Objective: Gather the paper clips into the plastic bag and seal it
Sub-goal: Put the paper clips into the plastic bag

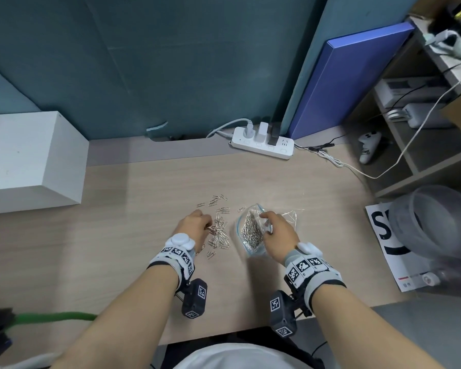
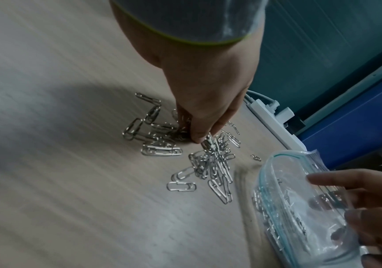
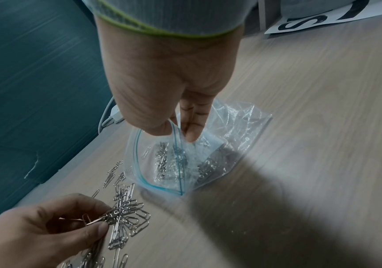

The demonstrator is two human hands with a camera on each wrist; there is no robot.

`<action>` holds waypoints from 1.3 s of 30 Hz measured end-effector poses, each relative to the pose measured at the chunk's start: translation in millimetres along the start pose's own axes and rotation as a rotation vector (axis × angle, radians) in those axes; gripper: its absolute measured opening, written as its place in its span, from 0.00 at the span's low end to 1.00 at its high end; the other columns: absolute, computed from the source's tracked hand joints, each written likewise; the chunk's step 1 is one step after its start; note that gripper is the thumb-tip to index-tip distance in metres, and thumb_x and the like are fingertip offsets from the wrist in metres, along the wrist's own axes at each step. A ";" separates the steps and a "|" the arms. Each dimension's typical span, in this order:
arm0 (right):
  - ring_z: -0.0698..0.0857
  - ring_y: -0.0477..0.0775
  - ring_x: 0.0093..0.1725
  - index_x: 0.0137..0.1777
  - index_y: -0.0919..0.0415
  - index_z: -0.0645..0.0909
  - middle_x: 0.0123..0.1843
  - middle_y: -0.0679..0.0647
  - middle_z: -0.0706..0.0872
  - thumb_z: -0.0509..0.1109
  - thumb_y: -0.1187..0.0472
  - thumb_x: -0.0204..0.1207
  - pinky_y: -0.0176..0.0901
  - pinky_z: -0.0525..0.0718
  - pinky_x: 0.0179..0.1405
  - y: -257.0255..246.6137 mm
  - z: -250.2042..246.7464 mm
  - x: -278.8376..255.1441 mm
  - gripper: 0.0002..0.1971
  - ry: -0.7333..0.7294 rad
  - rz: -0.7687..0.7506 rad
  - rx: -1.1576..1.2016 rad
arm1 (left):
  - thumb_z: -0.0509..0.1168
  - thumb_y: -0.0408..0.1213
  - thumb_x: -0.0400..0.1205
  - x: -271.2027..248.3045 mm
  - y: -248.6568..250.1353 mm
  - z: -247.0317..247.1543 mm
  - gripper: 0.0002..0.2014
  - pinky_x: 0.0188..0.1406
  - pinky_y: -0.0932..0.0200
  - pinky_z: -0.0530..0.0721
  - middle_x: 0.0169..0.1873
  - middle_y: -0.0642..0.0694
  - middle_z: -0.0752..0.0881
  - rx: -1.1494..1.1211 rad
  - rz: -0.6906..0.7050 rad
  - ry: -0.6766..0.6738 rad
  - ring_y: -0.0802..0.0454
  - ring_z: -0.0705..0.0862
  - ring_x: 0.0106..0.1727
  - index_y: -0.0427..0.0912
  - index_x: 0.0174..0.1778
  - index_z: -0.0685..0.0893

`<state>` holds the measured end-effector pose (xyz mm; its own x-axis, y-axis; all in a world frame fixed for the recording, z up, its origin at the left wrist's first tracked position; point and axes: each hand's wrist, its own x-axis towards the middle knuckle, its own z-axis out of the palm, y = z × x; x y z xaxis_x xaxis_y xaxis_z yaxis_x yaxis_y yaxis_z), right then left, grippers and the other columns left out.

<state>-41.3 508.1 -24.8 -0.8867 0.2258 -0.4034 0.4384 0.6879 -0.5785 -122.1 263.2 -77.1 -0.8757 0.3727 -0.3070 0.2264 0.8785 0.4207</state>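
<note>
Loose silver paper clips (image 1: 219, 230) (image 2: 210, 165) (image 3: 126, 206) lie in a heap on the wooden desk (image 1: 144, 209). My left hand (image 1: 194, 226) (image 2: 205, 125) (image 3: 94, 217) pinches a bunch of them at the heap's left side. A clear zip bag (image 1: 252, 231) (image 2: 300, 208) (image 3: 174, 163) with a blue seal strip lies to the right, its mouth open toward the heap and many clips inside. My right hand (image 1: 273, 226) (image 3: 178, 130) pinches the bag's upper lip between thumb and fingers and holds the mouth open.
A white power strip (image 1: 262, 145) with plugs sits at the desk's back edge, with a white cable (image 1: 336, 162) trailing right. A white box (image 1: 30, 158) stands at the left. A printed sheet (image 1: 389, 243) and a clear plastic jar (image 1: 437, 222) sit at the right edge.
</note>
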 end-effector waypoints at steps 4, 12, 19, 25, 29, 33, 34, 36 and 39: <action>0.83 0.55 0.60 0.72 0.50 0.77 0.66 0.51 0.82 0.64 0.72 0.77 0.44 0.79 0.58 -1.5 0.4 0.1 0.25 0.002 -0.002 -0.006 | 0.69 0.30 0.77 3.7 9.7 -3.8 0.12 0.43 0.56 0.84 0.47 0.48 0.86 -0.043 -0.051 0.006 0.42 0.86 0.48 0.51 0.48 0.91; 0.84 0.56 0.58 0.70 0.49 0.78 0.65 0.51 0.83 0.64 0.71 0.75 0.46 0.81 0.57 -1.9 -1.2 0.3 0.25 0.021 0.002 -0.017 | 0.75 0.29 0.73 2.1 67.2 -13.4 0.09 0.39 0.74 0.81 0.35 0.54 0.92 -0.528 -0.060 0.034 0.62 0.88 0.37 0.49 0.40 0.94; 0.82 0.50 0.55 0.73 0.47 0.75 0.66 0.50 0.81 0.65 0.69 0.78 0.43 0.79 0.52 0.0 -15.3 8.5 0.25 0.002 -0.007 -0.098 | 0.71 0.35 0.82 3.8 98.6 -5.6 0.10 0.53 0.68 0.82 0.48 0.55 0.93 -0.501 0.063 -0.051 0.61 0.88 0.44 0.53 0.54 0.94; 0.82 0.61 0.61 0.72 0.48 0.77 0.68 0.55 0.78 0.66 0.71 0.74 0.51 0.82 0.59 8.0 -47.0 27.5 0.28 0.040 0.041 -0.199 | 0.62 0.31 0.84 29.9 54.1 -7.5 0.21 0.78 0.55 0.73 0.75 0.46 0.82 -0.290 0.069 0.069 0.46 0.80 0.74 0.50 0.72 0.84; 0.77 0.64 0.62 0.66 0.48 0.81 0.67 0.56 0.76 0.68 0.66 0.68 0.54 0.77 0.59 -10.2 -41.0 26.1 0.25 0.208 -0.041 -0.435 | 0.61 0.34 0.83 47.4 27.0 -4.6 0.34 0.87 0.47 0.57 0.88 0.47 0.59 0.018 0.093 -0.060 0.44 0.56 0.89 0.53 0.87 0.64; 0.81 0.63 0.51 0.62 0.50 0.81 0.57 0.54 0.78 0.64 0.66 0.70 0.55 0.82 0.49 -36.5 -8.6 20.8 0.21 0.132 -0.216 -0.204 | 0.58 0.37 0.86 52.7 27.6 1.9 0.35 0.87 0.43 0.53 0.90 0.50 0.46 0.192 0.219 -0.198 0.46 0.46 0.90 0.53 0.89 0.53; 0.83 0.62 0.50 0.64 0.50 0.79 0.56 0.54 0.79 0.63 0.66 0.73 0.57 0.83 0.50 -42.9 1.7 20.2 0.20 0.038 -0.223 -0.147 | 0.57 0.37 0.86 50.1 25.7 4.9 0.35 0.88 0.43 0.52 0.90 0.51 0.45 0.202 0.244 -0.216 0.47 0.45 0.90 0.52 0.90 0.51; 0.85 0.62 0.53 0.69 0.52 0.77 0.59 0.56 0.80 0.63 0.65 0.79 0.56 0.84 0.56 -53.1 17.9 20.7 0.19 -0.089 -0.205 -0.126 | 0.56 0.35 0.86 39.1 21.2 8.5 0.36 0.89 0.46 0.49 0.90 0.50 0.46 0.178 0.279 -0.223 0.48 0.45 0.90 0.49 0.90 0.51; 0.82 0.63 0.60 0.72 0.59 0.76 0.66 0.59 0.77 0.65 0.67 0.79 0.53 0.81 0.62 -59.4 35.1 28.5 0.20 -0.092 -0.135 -0.185 | 0.56 0.30 0.86 19.3 11.0 8.3 0.34 0.89 0.52 0.50 0.89 0.49 0.53 0.104 0.337 -0.221 0.49 0.49 0.90 0.46 0.89 0.56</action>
<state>-87.4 449.4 -26.9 -0.9146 0.0650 -0.3992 0.2749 0.8239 -0.4956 -133.0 282.6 -85.5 -0.6352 0.6900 -0.3471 0.5368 0.7175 0.4439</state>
